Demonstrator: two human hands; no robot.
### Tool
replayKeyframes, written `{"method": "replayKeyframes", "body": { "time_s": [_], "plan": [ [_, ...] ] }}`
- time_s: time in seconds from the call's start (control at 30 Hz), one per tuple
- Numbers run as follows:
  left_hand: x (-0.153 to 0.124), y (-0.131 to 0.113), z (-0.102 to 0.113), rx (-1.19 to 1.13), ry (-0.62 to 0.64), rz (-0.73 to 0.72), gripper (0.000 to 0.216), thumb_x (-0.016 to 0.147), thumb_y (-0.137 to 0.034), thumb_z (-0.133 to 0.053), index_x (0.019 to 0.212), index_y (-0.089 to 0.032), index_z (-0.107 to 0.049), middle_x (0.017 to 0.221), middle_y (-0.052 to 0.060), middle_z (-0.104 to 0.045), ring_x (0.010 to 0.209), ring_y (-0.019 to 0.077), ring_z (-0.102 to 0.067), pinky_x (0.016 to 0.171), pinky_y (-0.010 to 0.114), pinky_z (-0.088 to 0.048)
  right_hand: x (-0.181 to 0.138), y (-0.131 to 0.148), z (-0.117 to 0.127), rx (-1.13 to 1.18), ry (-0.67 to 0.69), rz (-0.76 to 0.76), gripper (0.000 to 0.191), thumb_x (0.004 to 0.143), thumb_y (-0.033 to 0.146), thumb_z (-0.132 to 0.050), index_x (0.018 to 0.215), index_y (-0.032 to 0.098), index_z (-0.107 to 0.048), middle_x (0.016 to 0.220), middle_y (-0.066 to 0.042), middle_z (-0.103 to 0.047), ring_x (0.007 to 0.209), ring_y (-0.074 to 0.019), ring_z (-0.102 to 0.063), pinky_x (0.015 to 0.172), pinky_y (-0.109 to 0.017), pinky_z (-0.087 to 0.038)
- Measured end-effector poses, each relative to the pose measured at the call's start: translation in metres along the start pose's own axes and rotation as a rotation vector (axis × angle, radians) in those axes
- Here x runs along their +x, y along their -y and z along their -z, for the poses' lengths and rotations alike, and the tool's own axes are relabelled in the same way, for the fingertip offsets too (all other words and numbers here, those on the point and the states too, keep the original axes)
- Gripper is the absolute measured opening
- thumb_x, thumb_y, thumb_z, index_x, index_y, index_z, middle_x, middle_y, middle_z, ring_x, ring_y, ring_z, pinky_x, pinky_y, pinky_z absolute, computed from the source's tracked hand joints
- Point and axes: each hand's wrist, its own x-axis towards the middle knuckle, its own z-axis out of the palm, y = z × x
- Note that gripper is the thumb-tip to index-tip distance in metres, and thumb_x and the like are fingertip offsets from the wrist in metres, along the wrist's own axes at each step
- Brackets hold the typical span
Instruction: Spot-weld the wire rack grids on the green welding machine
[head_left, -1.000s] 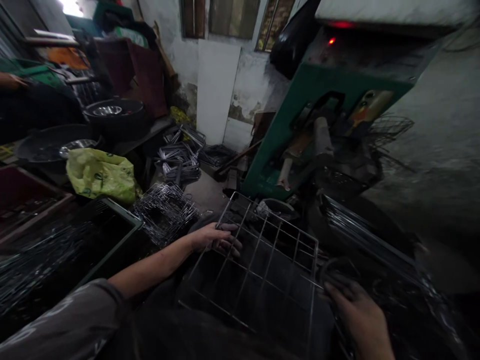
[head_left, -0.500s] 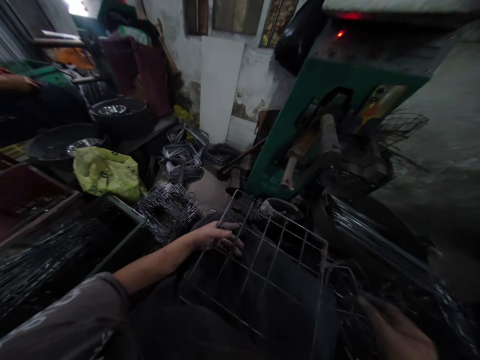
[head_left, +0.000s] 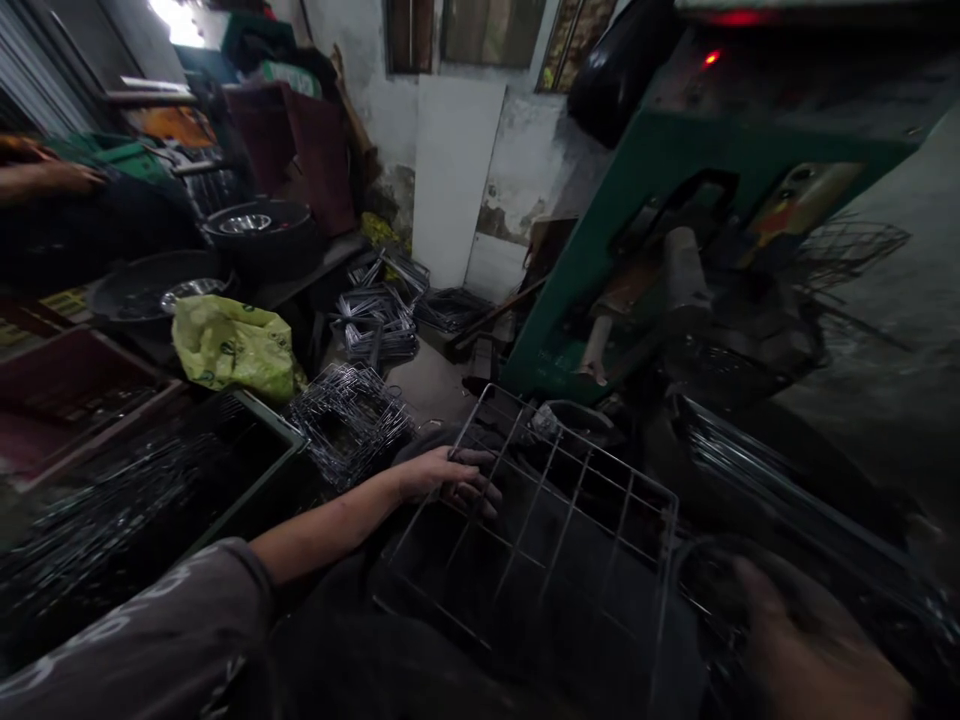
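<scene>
In the head view, a wire grid (head_left: 551, 553) of thin metal rods, possibly one face of a basket, rests over my dark-clothed lap. My left hand (head_left: 459, 482) has its fingers curled round the wires at the grid's left side. They look dark with grime. At the lower right, my right hand (head_left: 817, 635) is smeared by motion, beside a dark round container (head_left: 709, 585) with thin shiny wire in or over it. Whether that hand holds anything is hidden by blur and shadow.
A green machine (head_left: 577, 260) with a red light stands ahead to the right. Bent wire frames (head_left: 349, 420) are heaped left of the grid, near a yellow-green bag (head_left: 232, 345). A crate (head_left: 281, 440) of wire rods stands left. Another person's arm (head_left: 49, 180) shows far left.
The view has shifted slightly, so most things sit further right. My right hand has moved beside the round container; the bent wire near it earlier no longer shows clearly. My left hand keeps its grip.
</scene>
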Motion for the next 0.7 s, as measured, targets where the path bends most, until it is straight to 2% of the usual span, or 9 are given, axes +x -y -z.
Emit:
{"method": "replayKeyframes", "body": {
  "time_s": [0.07,0.17,0.27,0.37,0.57,0.7],
  "plan": [
    [0.001,0.001,-0.001,0.01,-0.016,0.0,0.054,0.08,-0.032,-0.069,0.13,-0.019,-0.05,0.104,0.019,-0.069,0.089,0.0311,-0.069,0.079,0.044,-0.047,-0.001,0.027,-0.018,0.103,0.094,0.012,0.056,0.07,0.069,-0.052,0.096,0.022,-0.07,0.096,-0.009,-0.07,0.094,-0.03,-0.064,0.085,-0.043,-0.05],
    [0.001,0.002,-0.001,0.014,-0.025,-0.006,0.056,0.08,-0.032,-0.069,0.131,-0.019,-0.049,0.103,0.019,-0.069,0.087,0.0312,-0.07,0.077,0.043,-0.048,-0.001,0.05,-0.042,0.162,0.21,0.268,0.052,0.075,0.065,-0.051,0.093,0.021,-0.071,0.096,-0.007,-0.071,0.094,-0.0279,-0.064,0.088,-0.043,-0.048],
    [0.0,0.001,0.0,0.02,-0.015,-0.005,0.061,0.079,-0.034,-0.07,0.133,-0.018,-0.047,0.104,0.02,-0.069,0.088,0.0321,-0.07,0.076,0.042,-0.048,-0.003,0.051,-0.057,0.157,0.239,0.573,0.044,0.086,0.054,-0.047,0.095,0.019,-0.071,0.094,-0.006,-0.071,0.09,-0.0228,-0.065,0.085,-0.037,-0.05],
    [-0.002,-0.001,0.001,0.024,-0.014,-0.002,0.064,0.077,-0.035,-0.071,0.134,-0.019,-0.046,0.104,0.02,-0.068,0.089,0.0327,-0.069,0.075,0.041,-0.048,-0.003,0.046,-0.064,0.111,0.216,0.768,0.038,0.092,0.046,-0.044,0.095,0.018,-0.07,0.091,-0.005,-0.071,0.086,-0.0202,-0.064,0.08,-0.034,-0.051],
    [0.0,-0.001,-0.001,0.004,0.013,-0.01,0.06,0.078,-0.035,-0.071,0.131,-0.018,-0.049,0.105,0.019,-0.068,0.088,0.0307,-0.069,0.074,0.039,-0.049,0.005,0.043,-0.073,0.056,0.216,0.928,0.032,0.095,0.037,-0.041,0.097,0.019,-0.068,0.087,-0.004,-0.07,0.083,-0.0192,-0.062,0.077,-0.034,-0.052],
    [0.001,-0.001,-0.002,0.0,0.044,-0.011,0.057,0.079,-0.034,-0.07,0.13,-0.019,-0.05,0.106,0.019,-0.068,0.089,0.0309,-0.069,0.076,0.041,-0.049,0.008,0.04,-0.085,0.026,0.11,0.947,0.031,0.094,0.036,-0.041,0.096,0.019,-0.068,0.085,-0.006,-0.069,0.083,-0.0203,-0.061,0.076,-0.035,-0.052]
  ]
}}
